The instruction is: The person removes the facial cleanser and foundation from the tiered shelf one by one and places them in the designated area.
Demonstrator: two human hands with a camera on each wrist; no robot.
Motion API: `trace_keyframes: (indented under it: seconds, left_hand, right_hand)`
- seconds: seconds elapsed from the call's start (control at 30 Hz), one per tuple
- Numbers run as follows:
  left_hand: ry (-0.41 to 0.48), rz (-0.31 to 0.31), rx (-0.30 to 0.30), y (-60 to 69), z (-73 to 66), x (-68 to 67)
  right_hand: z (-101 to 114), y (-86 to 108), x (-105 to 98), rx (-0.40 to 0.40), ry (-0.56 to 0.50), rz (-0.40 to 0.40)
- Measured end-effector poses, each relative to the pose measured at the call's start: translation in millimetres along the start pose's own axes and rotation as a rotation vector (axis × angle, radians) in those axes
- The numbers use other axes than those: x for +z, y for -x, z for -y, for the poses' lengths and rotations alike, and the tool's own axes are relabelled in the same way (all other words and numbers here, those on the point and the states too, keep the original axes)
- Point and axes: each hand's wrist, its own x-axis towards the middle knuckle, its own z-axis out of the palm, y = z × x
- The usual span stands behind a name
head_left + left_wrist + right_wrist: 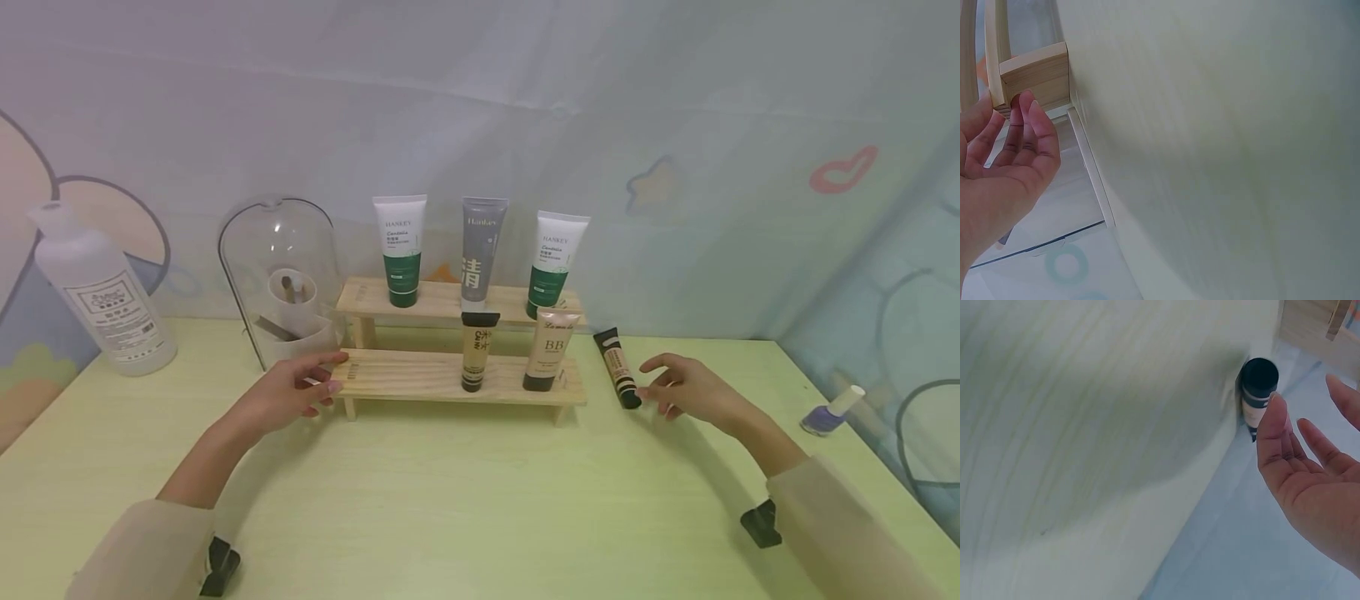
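The left hand [294,390] pinches the left end of the lower shelf of a two-step wooden stand [405,375]; in the left wrist view the fingers [1041,134] curl at the board's end [1035,69]. Beside a dark-capped tube [619,371] lying on the table, the right hand [693,390] has its fingers loosely bent. In the right wrist view that hand [1310,469] is close to the tube [1254,394], thumb apart. On the lower shelf stand a small black-capped tube [476,354] and a BB tube [550,350].
Two white-green tubes [401,250] [555,258] and a grey tube [482,250] stand on the upper shelf. Left of the stand are a clear dome [277,250] over brush holders and a white bottle [105,292]. A purple nail polish bottle [828,412] lies at the right.
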Motion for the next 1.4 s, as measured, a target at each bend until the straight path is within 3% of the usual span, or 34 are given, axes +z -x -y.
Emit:
trace_keyframes:
  seconds: [0.37,1.03,1.4]
  left_hand:
    - [-0.002,0.001,-0.017,0.4,-0.7,0.5]
    - [-0.002,0.011,-0.004,-0.5,-1.3,0.0]
    - [-0.010,0.010,-0.005,0.2,-1.2,-0.4]
  right_hand:
    - [25,11.7,17,-0.113,-0.015,0.049]
    - [68,4.0,56,-0.280,-0.066,0.197]
    - [103,-5.7,90,-0.416,0.008,0.126]
